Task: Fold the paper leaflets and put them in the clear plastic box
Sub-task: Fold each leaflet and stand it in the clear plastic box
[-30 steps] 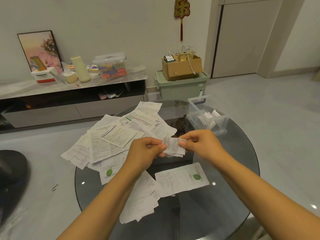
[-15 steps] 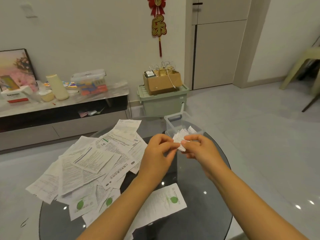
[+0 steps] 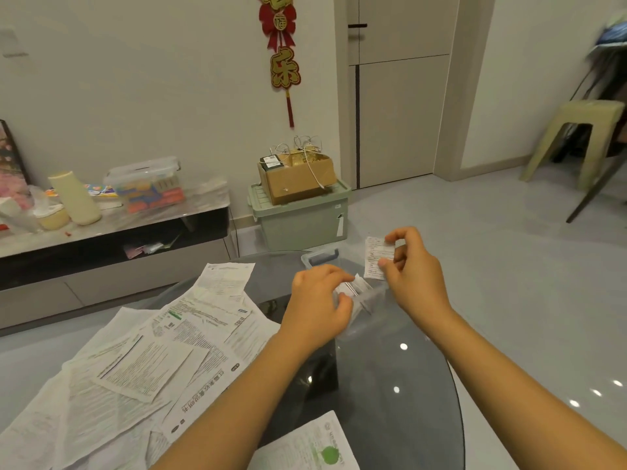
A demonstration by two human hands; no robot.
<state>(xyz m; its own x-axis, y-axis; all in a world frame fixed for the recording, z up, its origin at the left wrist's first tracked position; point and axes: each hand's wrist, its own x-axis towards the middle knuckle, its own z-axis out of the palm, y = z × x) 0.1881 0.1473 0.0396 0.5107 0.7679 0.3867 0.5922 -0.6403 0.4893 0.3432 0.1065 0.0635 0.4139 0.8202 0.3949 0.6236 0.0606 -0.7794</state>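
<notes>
Head view, the only 1 I am getting: I am seeing the right hand (image 3: 412,279) lifting a small folded leaflet (image 3: 377,257) above the clear plastic box (image 3: 320,257), thumb and fingers pinching it along its right edge so it is hanging nearly upright. Half a second back both hands were sharing that same slip low in front of the box, so the pinch is now passing to the right hand alone and the folding step is looking finished to me. The left hand (image 3: 320,305) is now reaching into the near side of the box, fingers curled around the white folded leaflets (image 3: 354,288) already standing inside; I am reading that as steadying or parting them to make a slot, though motion blur is hiding exactly what the fingertips are touching.

The box is sitting at the far edge of the dark glass tabletop (image 3: 400,374), partly behind the left hand. To the left a wide heap of unfolded leaflets (image 3: 163,354) is lying spread on the glass, and 1 more sheet with a green leaf mark (image 3: 315,449) is lying at the near edge between the forearms.

My judgement: this slip is about to be going into the box, and a lot of the job is remaining, given the size of that heap. The risk I am watching is the stacked slips tipping over as the new 1 is going in
</notes>
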